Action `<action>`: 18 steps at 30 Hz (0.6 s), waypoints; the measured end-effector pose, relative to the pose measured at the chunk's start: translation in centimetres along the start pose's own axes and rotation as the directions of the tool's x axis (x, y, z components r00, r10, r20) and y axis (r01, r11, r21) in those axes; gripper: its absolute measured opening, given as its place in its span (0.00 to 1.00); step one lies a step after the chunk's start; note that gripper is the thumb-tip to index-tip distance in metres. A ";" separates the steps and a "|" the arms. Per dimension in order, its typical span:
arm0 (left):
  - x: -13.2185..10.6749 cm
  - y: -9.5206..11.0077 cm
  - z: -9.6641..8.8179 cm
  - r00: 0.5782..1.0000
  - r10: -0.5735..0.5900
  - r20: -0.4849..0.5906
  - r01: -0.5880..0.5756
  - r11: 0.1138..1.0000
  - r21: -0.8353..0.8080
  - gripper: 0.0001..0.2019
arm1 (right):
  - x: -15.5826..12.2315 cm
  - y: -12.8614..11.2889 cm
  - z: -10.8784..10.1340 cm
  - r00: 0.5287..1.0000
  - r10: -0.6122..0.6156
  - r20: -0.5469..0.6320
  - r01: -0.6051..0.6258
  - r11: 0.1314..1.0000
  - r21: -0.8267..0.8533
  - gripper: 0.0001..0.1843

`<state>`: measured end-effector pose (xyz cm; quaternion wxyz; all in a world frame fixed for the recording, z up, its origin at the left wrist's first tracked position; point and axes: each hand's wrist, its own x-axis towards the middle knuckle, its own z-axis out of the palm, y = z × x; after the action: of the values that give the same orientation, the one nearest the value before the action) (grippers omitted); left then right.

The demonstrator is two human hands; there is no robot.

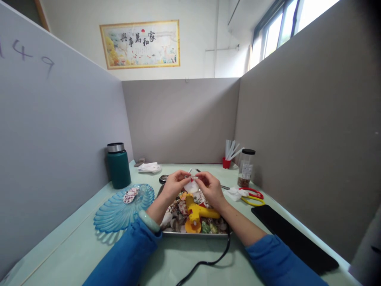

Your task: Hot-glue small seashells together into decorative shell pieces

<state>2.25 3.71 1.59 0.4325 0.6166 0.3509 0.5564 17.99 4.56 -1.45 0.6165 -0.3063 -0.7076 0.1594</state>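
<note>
Two hands met above the far half of the tray (195, 234): left hand (173, 184) and right hand (212, 188), fingertips drawn together, both pinching one small white piece (192, 185) with a red bit at its top. The piece sat between the hands, held clear above the tray, and hung down from the fingertips; its long axis looked roughly upright, but it was too small to be sure. Neither hand was nearer, since both touched it. In the tray lay mixed shells (176, 216), with a yellow glue gun (199, 215) on top of them. The gun was right below the piece, under the right wrist and so closer to the right hand; its black cord (214, 259) ran off the tray's near edge. Left of the tray was a blue scalloped plate (117, 216) with a speckled shell (130, 195) on it, and beyond the plate a green flask (118, 166). Right of the tray were red-and-yellow scissors (253, 197) and a black mat (293, 240). Behind the tray on the right stood a jar (246, 169) and a red cup (226, 163) of white sticks; behind it on the left lay a crumpled tissue (149, 167). Everything sat on a pale green counter (74, 246).
</note>
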 end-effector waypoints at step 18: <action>0.3 -0.5 0.1 0.994 0.056 -0.094 -0.057 0.998 -0.008 0.11 | -0.1 -0.9 -0.2 0.996 -0.076 -0.036 0.073 0.994 -0.080 0.06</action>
<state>2.40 4.15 1.29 0.4031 0.5972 0.3503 0.5984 17.96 3.82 -0.96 0.6230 -0.3068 -0.7123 0.1021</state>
